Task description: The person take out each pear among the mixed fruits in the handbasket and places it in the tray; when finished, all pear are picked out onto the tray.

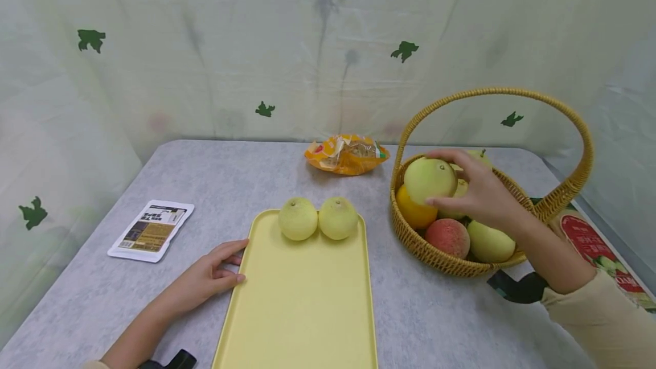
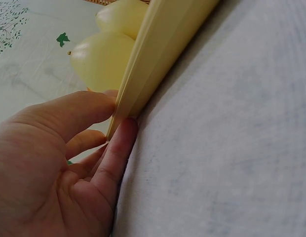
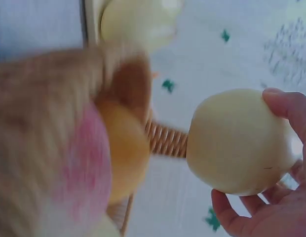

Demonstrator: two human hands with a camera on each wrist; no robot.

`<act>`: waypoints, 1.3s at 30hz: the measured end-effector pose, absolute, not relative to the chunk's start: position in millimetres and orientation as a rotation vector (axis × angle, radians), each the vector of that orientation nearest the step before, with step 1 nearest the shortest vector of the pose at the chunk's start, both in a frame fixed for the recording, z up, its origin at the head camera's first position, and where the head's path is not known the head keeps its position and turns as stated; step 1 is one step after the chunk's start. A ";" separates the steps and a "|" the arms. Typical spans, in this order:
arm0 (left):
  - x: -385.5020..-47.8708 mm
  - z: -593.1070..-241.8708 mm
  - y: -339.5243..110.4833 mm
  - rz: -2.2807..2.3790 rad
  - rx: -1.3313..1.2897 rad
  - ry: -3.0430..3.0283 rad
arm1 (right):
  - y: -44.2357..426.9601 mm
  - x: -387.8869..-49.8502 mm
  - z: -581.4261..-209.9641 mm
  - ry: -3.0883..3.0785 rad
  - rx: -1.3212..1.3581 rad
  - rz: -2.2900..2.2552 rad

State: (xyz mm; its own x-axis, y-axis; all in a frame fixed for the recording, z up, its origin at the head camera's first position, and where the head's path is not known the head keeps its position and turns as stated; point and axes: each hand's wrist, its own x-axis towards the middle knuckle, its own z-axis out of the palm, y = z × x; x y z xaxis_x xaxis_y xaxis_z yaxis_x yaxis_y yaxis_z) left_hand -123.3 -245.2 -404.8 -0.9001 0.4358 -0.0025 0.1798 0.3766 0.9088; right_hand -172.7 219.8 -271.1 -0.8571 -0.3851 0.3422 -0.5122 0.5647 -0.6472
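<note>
In the head view, my right hand [image 1: 476, 189] grips a round pale yellow-green pear [image 1: 429, 180] over the left side of a woven basket [image 1: 441, 263]. Thumb and fingers spread around this pear [image 3: 237, 143] in the right wrist view. Below it in the basket lie an orange [image 1: 414, 209], a red peach [image 1: 447, 238] and several more pears [image 1: 489, 242]. My left hand [image 1: 207, 275] holds the left edge of a yellow tray [image 1: 302, 300]. The left wrist view shows its fingertips against the tray rim [image 2: 153, 54]. Two pears [image 1: 298, 218] sit side by side at the tray's far end.
An orange snack bag [image 1: 347, 155] lies at the back of the grey table [image 1: 205, 181]. A white pouch [image 1: 151, 231] is at the left. Behind the basket's tall handle [image 1: 499, 91], a red-and-brown package [image 1: 589, 238] lies on the right. A pale curtain surrounds the table.
</note>
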 end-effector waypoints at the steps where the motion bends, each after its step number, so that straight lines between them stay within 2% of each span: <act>1: -123.2 -404.9 -245.3 1.538 0.549 2.395 | 214.9 -167.8 -272.8 -2.624 0.793 1.170; 11: -119.7 -402.0 -243.7 1.552 0.563 2.377 | 150.0 -133.6 -293.9 -2.597 1.086 1.290; 21: -120.4 -402.7 -244.6 1.512 0.524 2.407 | 85.6 -135.7 -343.7 -2.617 1.250 1.453; 28: -122.1 -404.1 -244.7 1.513 0.546 2.398 | 66.4 -141.5 -369.2 -2.685 1.240 1.413; 39: -121.6 -403.2 -242.8 1.537 0.589 2.424 | 57.2 -142.1 -381.2 -2.617 1.173 1.483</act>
